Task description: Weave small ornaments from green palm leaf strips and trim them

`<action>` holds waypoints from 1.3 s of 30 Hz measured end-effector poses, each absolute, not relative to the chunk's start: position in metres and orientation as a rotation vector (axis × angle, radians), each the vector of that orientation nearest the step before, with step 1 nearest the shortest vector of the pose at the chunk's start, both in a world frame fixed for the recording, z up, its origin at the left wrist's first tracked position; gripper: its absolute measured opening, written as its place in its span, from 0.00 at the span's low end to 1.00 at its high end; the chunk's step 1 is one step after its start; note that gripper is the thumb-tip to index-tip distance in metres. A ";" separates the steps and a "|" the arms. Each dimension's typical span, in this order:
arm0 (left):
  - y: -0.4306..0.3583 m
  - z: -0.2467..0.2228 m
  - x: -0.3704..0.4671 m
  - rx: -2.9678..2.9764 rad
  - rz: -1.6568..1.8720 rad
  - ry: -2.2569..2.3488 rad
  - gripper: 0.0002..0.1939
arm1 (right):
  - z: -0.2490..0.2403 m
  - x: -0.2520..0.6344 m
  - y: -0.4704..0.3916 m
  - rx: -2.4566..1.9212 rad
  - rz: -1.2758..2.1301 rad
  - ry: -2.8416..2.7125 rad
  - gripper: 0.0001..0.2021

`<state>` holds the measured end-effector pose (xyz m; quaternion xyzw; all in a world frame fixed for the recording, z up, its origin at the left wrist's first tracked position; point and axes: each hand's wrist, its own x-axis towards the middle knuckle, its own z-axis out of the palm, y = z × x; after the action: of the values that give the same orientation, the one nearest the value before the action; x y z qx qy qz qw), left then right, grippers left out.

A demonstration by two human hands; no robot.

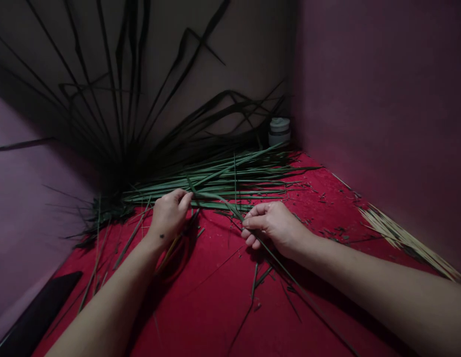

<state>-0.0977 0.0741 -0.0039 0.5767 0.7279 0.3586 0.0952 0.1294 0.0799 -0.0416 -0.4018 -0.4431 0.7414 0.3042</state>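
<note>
A long green palm leaf strip [220,198] runs between my two hands above the red floor covering. My left hand [170,210] pinches it near one end between thumb and forefinger. Farther along, my right hand [271,225] grips the same strip between thumb and fingers, and its thin tail trails down to the lower right. Just beyond both hands lies a pile of long green leaf strips [223,178]. Something yellowish and thin shows under my left wrist; I cannot make out what it is.
Dark leafy fronds [130,99] fan up against the back wall. A white lidded container [279,131] stands in the corner. Pale thin sticks [401,235] lie along the right wall, and a dark flat object [44,310] is at lower left. Cut scraps litter the red floor covering [201,307].
</note>
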 end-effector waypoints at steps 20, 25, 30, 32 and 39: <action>0.088 -0.041 -0.094 2.578 0.977 1.992 0.10 | -0.041 0.131 0.077 -0.937 2.133 -1.215 0.06; 0.080 -0.025 -0.092 2.649 1.140 1.916 0.09 | -0.042 0.130 0.079 -0.960 2.099 -1.186 0.06; 0.055 0.021 -0.088 2.845 1.212 2.059 0.08 | -0.040 0.133 0.086 -0.945 2.023 -1.129 0.07; 0.044 0.036 -0.084 2.977 1.132 2.162 0.08 | -0.039 0.135 0.089 -0.938 1.994 -1.095 0.06; 0.007 0.055 -0.062 2.877 0.888 2.198 0.11 | -0.041 0.135 0.091 -0.816 1.993 -1.025 0.04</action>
<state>-0.0617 0.0069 0.0551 0.7389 0.5645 0.2280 -0.2888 0.1353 0.0910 -0.0411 -0.3180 -0.3992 0.7765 0.3694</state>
